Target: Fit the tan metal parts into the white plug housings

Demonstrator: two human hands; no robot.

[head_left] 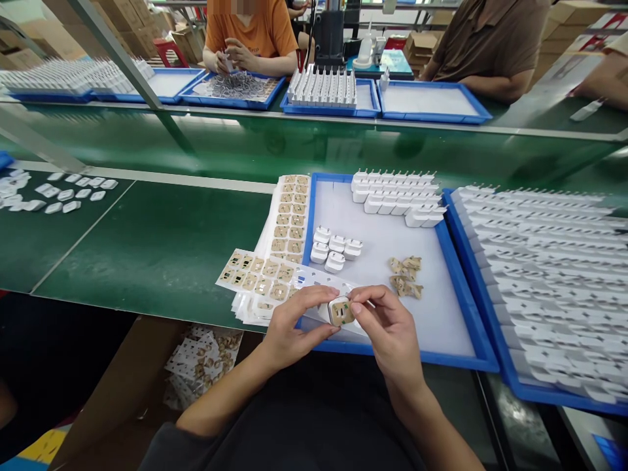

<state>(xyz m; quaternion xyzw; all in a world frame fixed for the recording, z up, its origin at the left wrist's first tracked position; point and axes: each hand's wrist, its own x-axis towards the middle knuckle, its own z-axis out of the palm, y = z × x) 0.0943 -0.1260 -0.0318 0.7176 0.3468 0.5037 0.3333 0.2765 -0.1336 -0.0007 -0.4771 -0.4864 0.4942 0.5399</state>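
A white charger (331, 311) is gripped between the thumb and fingers of my left hand (299, 320), above the front edge of a blue-rimmed tray (461, 314). Its near face carries a tan sticker (341, 313) with small cutouts. My right hand (390, 320) pinches the right edge of that sticker. Under and left of my left hand lies a sheet of tan stickers (262, 275), partly over the tray. Several loose white chargers (336, 244) sit behind my hands, with rows of chargers (397, 193) at the tray's back. Crumpled tan pieces (406, 277) lie right of centre.
Stacked sticker sheets (289, 219) stand left of the tray. A second tray (505, 353) full of white chargers adjoins at right. White parts (73, 190) lie far left. Below the table edge is a box (112, 392) with used sheets. Other people sit across the green line.
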